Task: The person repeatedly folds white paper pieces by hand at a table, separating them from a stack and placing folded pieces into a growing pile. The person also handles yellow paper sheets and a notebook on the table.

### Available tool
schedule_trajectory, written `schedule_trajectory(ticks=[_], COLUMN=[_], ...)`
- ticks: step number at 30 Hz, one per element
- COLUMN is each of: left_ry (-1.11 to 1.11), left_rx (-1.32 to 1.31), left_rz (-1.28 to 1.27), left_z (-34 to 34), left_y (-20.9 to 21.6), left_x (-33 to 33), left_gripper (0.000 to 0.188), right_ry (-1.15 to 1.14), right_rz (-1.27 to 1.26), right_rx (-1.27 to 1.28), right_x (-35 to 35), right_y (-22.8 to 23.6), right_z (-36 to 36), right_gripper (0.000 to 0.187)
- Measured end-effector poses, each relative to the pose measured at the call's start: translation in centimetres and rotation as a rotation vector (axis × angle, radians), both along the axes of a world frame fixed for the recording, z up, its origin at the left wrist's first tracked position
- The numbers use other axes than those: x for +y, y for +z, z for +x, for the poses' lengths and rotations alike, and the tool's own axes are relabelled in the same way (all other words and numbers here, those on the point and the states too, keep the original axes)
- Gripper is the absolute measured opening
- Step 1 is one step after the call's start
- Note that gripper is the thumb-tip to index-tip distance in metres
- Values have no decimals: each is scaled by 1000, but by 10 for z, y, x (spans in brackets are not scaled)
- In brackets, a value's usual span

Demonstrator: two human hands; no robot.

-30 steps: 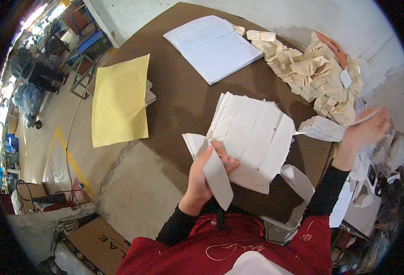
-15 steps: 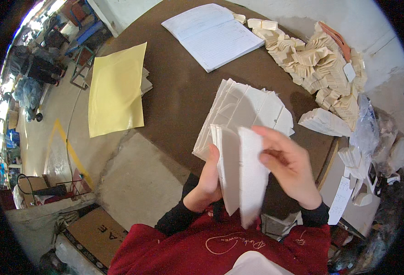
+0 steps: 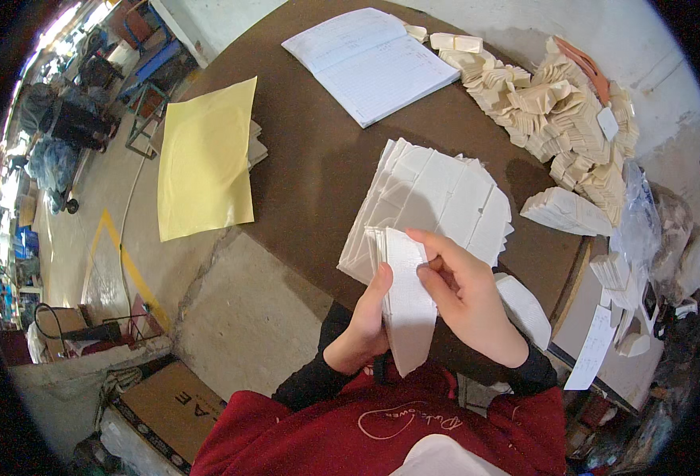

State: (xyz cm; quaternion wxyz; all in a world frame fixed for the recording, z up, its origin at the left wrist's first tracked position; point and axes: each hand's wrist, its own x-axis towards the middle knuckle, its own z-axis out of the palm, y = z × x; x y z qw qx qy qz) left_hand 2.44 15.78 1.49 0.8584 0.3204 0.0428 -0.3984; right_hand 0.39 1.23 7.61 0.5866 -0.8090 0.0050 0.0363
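Observation:
My left hand point(image 3: 363, 327) is closed around a thin stack of white cut pieces point(image 3: 407, 297), held upright with a tapered lower end. The pieces look like stiff fabric or card; I cannot tell which. At the stack's right edge, my right hand point(image 3: 465, 295) pinches the front piece between thumb and fingers. Just beyond both hands, a wider pile of similar white pieces point(image 3: 445, 186) lies in overlapping rows on the brown table. A white bundle with a rounded end point(image 3: 522, 308) sits beside my right wrist, partly hidden by it.
An open lined notebook point(image 3: 370, 67) lies at the back of the table point(image 3: 302, 159). Yellow sheet point(image 3: 209, 159) overhangs the left edge. Cream bundles point(image 3: 560, 111) are heaped at the far right, near another white bundle point(image 3: 566, 211) and clear plastic point(image 3: 638, 210). A cardboard box point(image 3: 167, 408) stands lower left.
My right hand has moved left and brought the front piece, which stood apart, against the stack in my left hand. The rounded bundle by my right wrist now shows.

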Motion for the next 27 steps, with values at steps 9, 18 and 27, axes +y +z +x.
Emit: schedule_trajectory(ticks=[9,18,27], left_ry=[95,35,173], left_rx=[3,-9,-114], left_rz=[109,-12,86], left_z=[7,-1,-12], left_y=[10,8,1], left_x=[-4,-6,-13], left_gripper=[81,63,52], right_ry=[-118,-72,-158], right_rz=[260,-28,-584], right_rx=[24,-158,-411], right_x=[-12,2,-4], right_y=[5,-1,-5], right_z=[-1,-3,-16], right_gripper=[44,46,60])
